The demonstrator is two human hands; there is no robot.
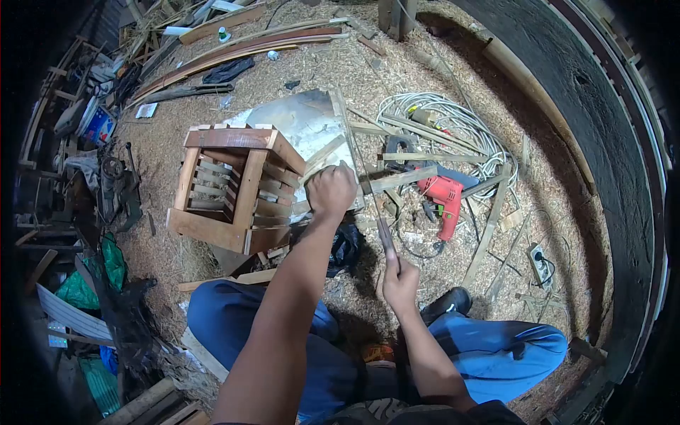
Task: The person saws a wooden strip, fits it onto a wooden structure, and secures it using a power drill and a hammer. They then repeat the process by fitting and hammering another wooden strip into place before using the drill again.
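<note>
My left hand [331, 190] is closed in a fist around a pale wooden strip [405, 178], beside a slatted wooden crate [244, 180]. The strip reaches out to the right of the fist. My right hand [400, 280] grips the near end of a long, narrow-bladed tool [384, 234], its thumb laid along it. The blade points away from me and crosses the strip just right of my left hand. Seen nearly edge-on, the blade does not show its exact kind. A pale, stained board [294, 113] lies beyond the fist.
A red power drill [443, 198], a handsaw [457, 177] and coiled grey cable [489, 134] lie to the right. Further right sits a power strip [542, 265]. Wood shavings [319, 64] cover the ground. Long boards [234, 57] lie at the back; a heavy beam [567, 78] runs down the right.
</note>
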